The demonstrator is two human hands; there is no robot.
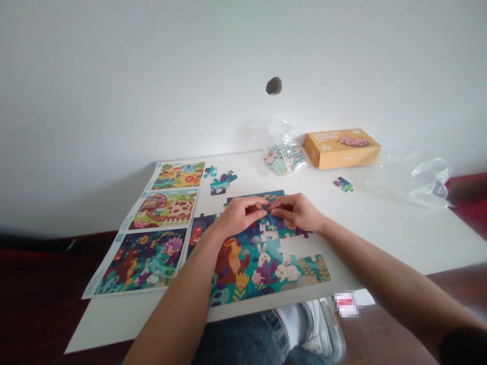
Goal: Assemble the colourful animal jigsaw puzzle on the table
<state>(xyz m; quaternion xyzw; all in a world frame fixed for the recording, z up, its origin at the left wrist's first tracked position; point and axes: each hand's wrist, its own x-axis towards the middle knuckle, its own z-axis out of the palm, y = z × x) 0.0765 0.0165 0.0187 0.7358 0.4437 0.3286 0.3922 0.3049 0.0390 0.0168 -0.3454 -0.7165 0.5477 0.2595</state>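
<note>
A part-built jigsaw puzzle (262, 268) with a bear and white rabbits lies on the white table (399, 233) in front of me. My left hand (239, 215) and my right hand (299, 212) meet over its upper middle, fingers curled and pinched together on a small dark blue puzzle piece (271, 215) that they press against the puzzle. Most of that piece is hidden under my fingertips.
A guide sheet (155, 228) with three pictures lies at the left. Loose pieces (220, 181) sit behind the puzzle and one (343, 184) to the right. Farther back are a bag of pieces (285, 158), an orange box (341, 148) and crumpled clear plastic (413, 175). White wall behind.
</note>
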